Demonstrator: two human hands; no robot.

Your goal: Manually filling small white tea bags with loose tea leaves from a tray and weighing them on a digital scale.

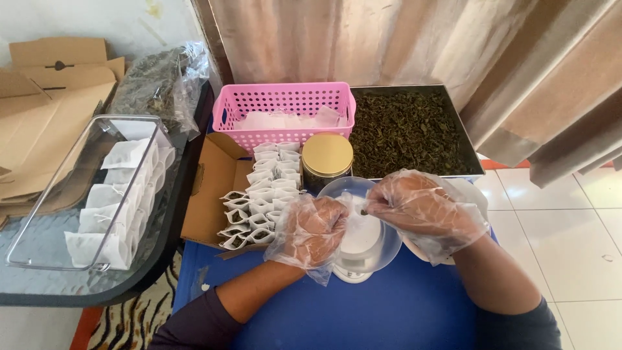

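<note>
Both my hands wear clear plastic gloves. My left hand (pixel 312 230) and my right hand (pixel 424 209) meet over a clear round bowl (pixel 383 249) that sits on a small white scale (pixel 352 273) on the blue table (pixel 389 311). Between the fingers I hold a small white filter bag (pixel 353 209), mostly hidden by the gloves. Behind the bowl stands a dark jar with a gold lid (pixel 327 155). A metal tray of dried green leaves (pixel 405 129) lies at the back right.
A cardboard box (pixel 210 188) holds rows of white bags (pixel 265 194). A pink basket (pixel 285 104) stands behind it. At left, a clear bin (pixel 45 207) with filled bags rests on a glass table. Folded cartons and a plastic bag of leaves (pixel 159 81) lie beyond.
</note>
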